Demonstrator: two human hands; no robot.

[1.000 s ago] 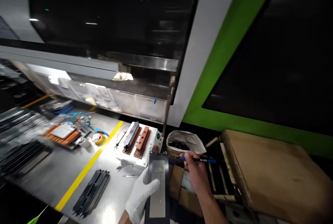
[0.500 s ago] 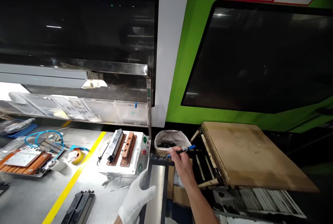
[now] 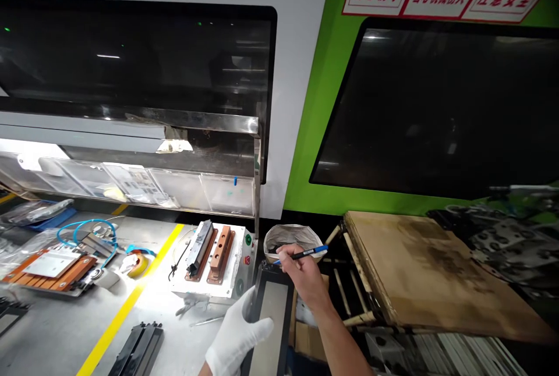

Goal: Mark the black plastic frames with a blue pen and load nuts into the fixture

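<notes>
My left hand, in a white glove, grips the left side of a long black-framed panel with a pale metallic middle. Its thumb lies over the top face. Bare, my right hand pinches a blue-and-black marker pen above the panel's far end. The pen's tip points left and down, close to the black end piece; whether it touches cannot be made out. Just behind the pen stands a pale fabric-like bin with dark bits inside.
On the metal bench left are a white fixture box with brown blocks, two black strips, a tape roll and an orange fixture. A brown board lies right on a rack. Dark metal machinery juts in at far right.
The view has shifted, so the bench and hands sit slightly lower and further right. Dark metal machinery has appeared over the board at right. Both hands keep their holds.
</notes>
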